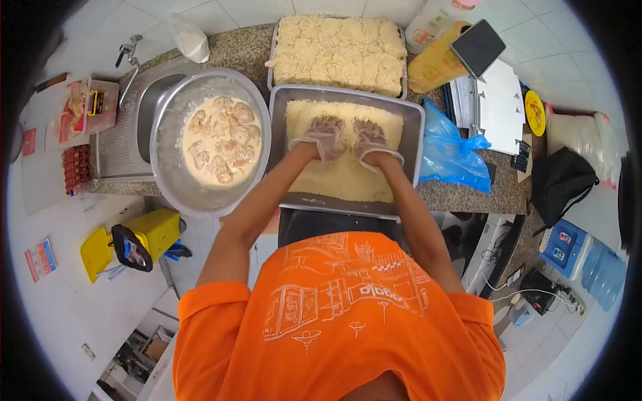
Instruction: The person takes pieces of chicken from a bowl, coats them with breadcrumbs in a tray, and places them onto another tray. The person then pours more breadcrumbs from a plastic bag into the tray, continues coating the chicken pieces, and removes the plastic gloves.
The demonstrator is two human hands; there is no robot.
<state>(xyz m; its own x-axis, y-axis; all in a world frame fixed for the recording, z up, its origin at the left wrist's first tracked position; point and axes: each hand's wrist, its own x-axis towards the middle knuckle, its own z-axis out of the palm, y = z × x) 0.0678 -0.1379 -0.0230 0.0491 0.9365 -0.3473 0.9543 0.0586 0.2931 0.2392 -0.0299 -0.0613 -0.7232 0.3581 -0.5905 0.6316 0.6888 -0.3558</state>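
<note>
Both my hands wear clear plastic gloves and are pressed into pale crumbs (338, 179) in a deep grey tray (414, 134). My left hand (326, 137) is in the left part of the crumbs, its fingertips coated or buried. A short way to its right, my right hand (372, 140) is also down in the crumbs, its fingers partly covered. Whether anything lies under either hand cannot be made out. Left of the tray stands a large metal bowl (166, 144) with pieces of meat (226, 148) in creamy batter. Behind the tray, another tray (271, 57) holds crumb-coated pieces (338, 53).
A blue plastic bag (451, 150) lies against the tray's right side. Behind it are a yellow roll (435, 60), a phone (478, 49) and papers (495, 100). A sink (148, 117) and a box of packets (93, 107) stand at the left. An egg carton (77, 169) is nearby.
</note>
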